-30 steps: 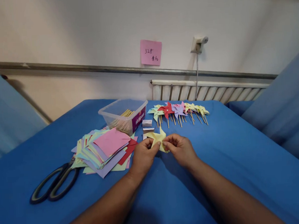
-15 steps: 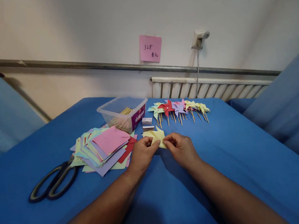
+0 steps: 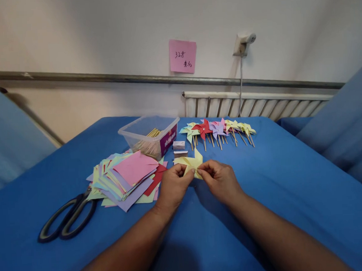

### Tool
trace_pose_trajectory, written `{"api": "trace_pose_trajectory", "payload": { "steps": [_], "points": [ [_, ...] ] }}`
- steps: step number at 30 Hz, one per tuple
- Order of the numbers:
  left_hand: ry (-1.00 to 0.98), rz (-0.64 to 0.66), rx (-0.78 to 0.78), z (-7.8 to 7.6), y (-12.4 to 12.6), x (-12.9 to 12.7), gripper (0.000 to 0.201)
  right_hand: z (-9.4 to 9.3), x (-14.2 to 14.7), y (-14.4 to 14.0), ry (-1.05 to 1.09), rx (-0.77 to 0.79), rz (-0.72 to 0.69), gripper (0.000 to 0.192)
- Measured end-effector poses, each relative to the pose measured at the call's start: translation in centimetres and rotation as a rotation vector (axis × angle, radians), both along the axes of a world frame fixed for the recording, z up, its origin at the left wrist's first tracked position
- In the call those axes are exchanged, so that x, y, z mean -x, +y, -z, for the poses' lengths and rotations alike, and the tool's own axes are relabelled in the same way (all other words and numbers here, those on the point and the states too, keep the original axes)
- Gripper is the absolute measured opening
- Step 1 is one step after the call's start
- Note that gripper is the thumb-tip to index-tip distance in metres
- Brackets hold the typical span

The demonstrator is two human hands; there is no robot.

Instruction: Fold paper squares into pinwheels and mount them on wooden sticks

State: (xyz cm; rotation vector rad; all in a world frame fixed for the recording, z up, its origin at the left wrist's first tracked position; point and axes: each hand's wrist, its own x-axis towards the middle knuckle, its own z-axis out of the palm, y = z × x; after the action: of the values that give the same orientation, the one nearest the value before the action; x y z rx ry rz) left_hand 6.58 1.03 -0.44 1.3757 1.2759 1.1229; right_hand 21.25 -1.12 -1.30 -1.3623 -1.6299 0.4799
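Between my hands, above the blue table, is a yellow paper pinwheel (image 3: 194, 161) with folded blades and no stick visible on it. My left hand (image 3: 174, 185) pinches its left side, thumb near the middle. My right hand (image 3: 219, 180) pinches the paper at the centre and right side, thumb and forefinger together. Whether a pin sits between those fingertips is hidden. Just behind the pinwheel stand two small boxes, the rear box (image 3: 178, 145) and the front box (image 3: 180, 154).
To the left lie a pile of coloured paper squares (image 3: 135, 169) and dark-handled scissors (image 3: 66, 218). A clear plastic tub (image 3: 137, 128) holds wooden sticks (image 3: 147, 145). Several finished pinwheels (image 3: 217, 129) on sticks lie at the back right. Behind the blue table (image 3: 294, 177) is a radiator (image 3: 225, 104).
An upper blade of the yellow pinwheel now stands more upright and shows more fully. Both hands keep their pinch in nearly the same place. The view has shifted slightly.
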Motion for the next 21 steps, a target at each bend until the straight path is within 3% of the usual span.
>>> {"api": "trace_pose_trajectory", "payload": {
  "steps": [21],
  "points": [
    [0.088,-0.059,-0.044,-0.53,-0.64,-0.20,0.026,-0.18,-0.01,-0.20,0.010,-0.015,0.002,0.010]
  ]
}}
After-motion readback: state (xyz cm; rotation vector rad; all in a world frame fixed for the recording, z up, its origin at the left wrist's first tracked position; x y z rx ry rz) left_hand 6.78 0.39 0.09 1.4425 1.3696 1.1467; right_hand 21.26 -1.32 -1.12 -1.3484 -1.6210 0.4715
